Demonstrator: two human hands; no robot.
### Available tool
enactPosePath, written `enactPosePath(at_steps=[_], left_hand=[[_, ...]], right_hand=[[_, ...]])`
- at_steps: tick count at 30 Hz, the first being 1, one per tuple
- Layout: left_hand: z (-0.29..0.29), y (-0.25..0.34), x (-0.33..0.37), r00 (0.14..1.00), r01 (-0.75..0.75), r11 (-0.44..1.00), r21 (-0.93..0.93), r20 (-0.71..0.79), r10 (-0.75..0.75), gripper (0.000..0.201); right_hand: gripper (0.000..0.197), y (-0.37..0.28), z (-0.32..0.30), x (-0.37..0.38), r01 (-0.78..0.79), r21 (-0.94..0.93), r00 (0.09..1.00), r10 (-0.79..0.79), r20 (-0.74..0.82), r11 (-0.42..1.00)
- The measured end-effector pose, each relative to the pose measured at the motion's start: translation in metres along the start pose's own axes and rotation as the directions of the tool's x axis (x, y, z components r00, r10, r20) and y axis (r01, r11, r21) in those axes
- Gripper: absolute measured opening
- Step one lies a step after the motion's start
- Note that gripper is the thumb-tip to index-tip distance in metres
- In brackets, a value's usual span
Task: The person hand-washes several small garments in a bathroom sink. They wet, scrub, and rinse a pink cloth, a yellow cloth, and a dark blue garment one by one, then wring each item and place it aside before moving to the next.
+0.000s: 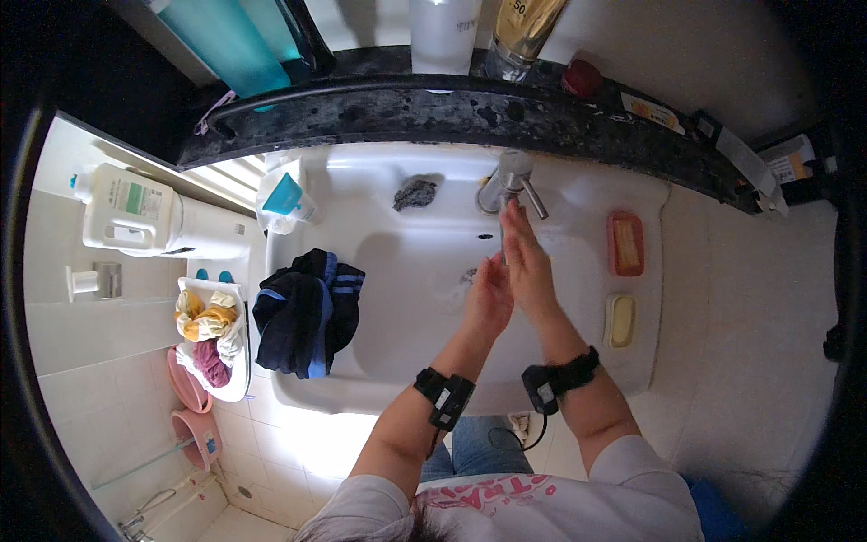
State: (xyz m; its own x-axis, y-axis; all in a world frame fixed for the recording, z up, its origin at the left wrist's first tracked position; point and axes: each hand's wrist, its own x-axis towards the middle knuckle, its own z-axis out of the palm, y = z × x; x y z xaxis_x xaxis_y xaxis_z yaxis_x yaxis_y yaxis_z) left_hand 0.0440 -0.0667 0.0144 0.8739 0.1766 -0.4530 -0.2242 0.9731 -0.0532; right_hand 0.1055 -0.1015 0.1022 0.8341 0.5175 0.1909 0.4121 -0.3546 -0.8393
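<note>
Over the white sink basin (388, 298), both my hands are under the metal faucet (510, 176). My right hand (530, 264) has its fingers stretched out, their tips close below the spout. Beside it and a little lower, my left hand (489, 296) is turned palm toward the right one, fingers extended and partly hidden by it. The two hands seem to touch along the palms. Neither holds anything that shows. On the sink's left edge lies a bundled dark navy garment (310, 312) with blue stripes.
A dark scrubbing pad (416, 194) lies behind the basin. Two soap dishes, one pink (625, 244) and one pale (620, 321), sit at the right. A black shelf (379, 117) with bottles spans the back. Left stand a white jug (126, 208) and a tub of clothes (237, 366).
</note>
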Motion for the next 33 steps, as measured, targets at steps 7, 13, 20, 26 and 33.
enactPosePath(at_steps=[7, 13, 20, 26, 33], left_hand=[[0.072, 0.030, -0.036, 0.962, -0.194, 0.951, 0.240, -0.142, 0.232, 0.024], [0.106, 0.011, -0.037, 0.985, -0.122, 0.816, 0.565, -0.031, 0.169, 0.023], [0.007, 0.028, -0.009, 0.981, 0.162, 0.945, 0.283, -0.154, -0.122, 0.026], [-0.006, 0.006, -0.002, 0.997, 0.076, 0.997, 0.028, -0.024, -0.075, 0.026], [-0.008, 0.026, -0.017, 0.972, -0.041, 0.963, 0.265, -0.213, 0.100, 0.031]], right_hand=[[0.040, 0.056, 0.010, -0.086, -0.497, 0.793, 0.697, 0.707, 0.122, 0.353], [0.038, 0.084, 0.043, -0.081, -0.513, 0.839, 0.805, 0.443, 0.395, 0.183], [0.035, 0.001, -0.043, -0.055, -0.249, 0.961, 0.686, 0.677, 0.265, -0.124], [0.037, -0.079, -0.085, 0.010, -0.341, 0.932, 0.877, 0.397, 0.270, 0.120], [0.041, -0.002, -0.019, -0.042, -0.389, 0.920, 0.525, 0.831, 0.184, 0.042]])
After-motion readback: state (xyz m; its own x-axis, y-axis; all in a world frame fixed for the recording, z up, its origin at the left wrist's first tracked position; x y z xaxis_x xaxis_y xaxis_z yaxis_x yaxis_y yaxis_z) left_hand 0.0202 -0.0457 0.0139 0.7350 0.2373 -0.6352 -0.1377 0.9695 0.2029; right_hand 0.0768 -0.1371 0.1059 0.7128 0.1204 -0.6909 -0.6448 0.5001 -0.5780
